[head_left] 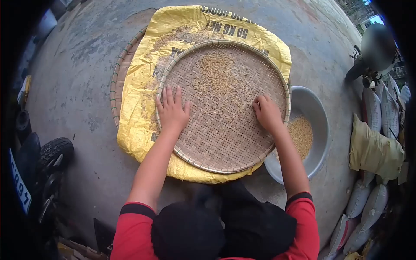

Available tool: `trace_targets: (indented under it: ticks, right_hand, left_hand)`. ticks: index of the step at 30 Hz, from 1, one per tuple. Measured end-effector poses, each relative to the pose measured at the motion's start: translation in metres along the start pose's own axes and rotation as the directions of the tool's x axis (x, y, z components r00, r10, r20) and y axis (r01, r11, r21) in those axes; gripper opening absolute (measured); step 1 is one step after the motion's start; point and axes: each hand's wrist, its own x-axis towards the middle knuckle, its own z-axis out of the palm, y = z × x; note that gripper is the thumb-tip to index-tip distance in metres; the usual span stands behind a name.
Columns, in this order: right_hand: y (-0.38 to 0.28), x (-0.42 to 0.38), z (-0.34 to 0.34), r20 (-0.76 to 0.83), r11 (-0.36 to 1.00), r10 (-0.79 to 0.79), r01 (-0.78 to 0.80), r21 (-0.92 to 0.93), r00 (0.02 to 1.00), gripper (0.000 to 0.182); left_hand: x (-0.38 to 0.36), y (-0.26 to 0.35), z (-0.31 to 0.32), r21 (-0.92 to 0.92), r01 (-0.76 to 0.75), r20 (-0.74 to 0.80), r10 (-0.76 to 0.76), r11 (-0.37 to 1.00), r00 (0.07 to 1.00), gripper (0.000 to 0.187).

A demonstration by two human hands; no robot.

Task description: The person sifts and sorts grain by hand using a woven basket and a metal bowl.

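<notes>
A round woven bamboo tray (225, 143) lies in front of me on a yellow woven sack (134, 117) with black print. Unhusked grain (216, 73) is spread over the tray's far half, thinning out toward the middle. My left hand (174, 112) rests flat at the tray's left side, fingers spread and pointing away from me. Over the right part of the tray, my right hand (267, 113) has its fingers curled and pressed together near a few scattered grains. Whatever sits between those fingertips is too small to make out.
A metal basin (318, 130) holding grain (300, 134) stands right of the tray, partly behind my right forearm. Another woven tray (123, 78) shows under the sack. Several filled sacks (372, 108) line the right side. A motorbike wheel (56, 154) is at left.
</notes>
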Motion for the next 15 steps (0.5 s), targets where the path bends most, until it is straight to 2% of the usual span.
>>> trace_targets:
  ticks: [2,5,7,9,10,12,14,15]
  right_hand:
    - [0.003,-0.005,-0.005,-0.026,0.998,0.018,-0.017,0.056,1.0,0.011]
    - [0.005,-0.032,-0.028,-0.275,0.931,0.2,-0.095,0.353,0.941,0.014]
    - [0.029,-0.057,-0.037,-0.392,0.924,0.287,-0.145,0.353,0.874,0.015]
    - [0.052,-0.084,-0.047,-0.369,0.855,0.489,-0.352,0.38,0.79,0.015]
    - [0.062,-0.097,-0.048,-0.372,0.856,0.489,-0.354,0.376,0.789,0.015]
    - [0.067,-0.109,-0.05,-0.434,0.805,0.59,-0.457,0.378,0.681,0.015]
    - [0.062,-0.108,-0.052,-0.421,0.795,0.6,-0.446,0.412,0.681,0.013]
    - [0.052,-0.099,-0.052,-0.349,0.834,0.522,-0.379,0.402,0.778,0.013]
  left_hand:
    - [0.0,0.001,-0.001,-0.005,0.001,0.034,-0.001,1.0,0.999,0.061]
    - [0.001,0.0,0.002,0.027,0.003,0.028,-0.004,1.0,1.0,0.061]
    - [0.0,-0.001,0.005,0.023,-0.003,-0.031,0.003,1.0,1.0,0.059]
    - [-0.001,0.0,0.004,0.018,-0.002,-0.023,0.003,1.0,1.0,0.059]
    - [-0.001,0.0,0.003,0.015,0.003,-0.018,-0.003,1.0,1.0,0.059]
    - [0.0,-0.001,0.005,0.015,0.001,-0.027,0.0,1.0,1.0,0.059]
    - [-0.001,0.0,0.006,0.022,-0.001,-0.031,0.002,1.0,1.0,0.059]
    - [-0.001,0.0,0.005,0.015,0.003,-0.024,-0.002,1.0,1.0,0.059]
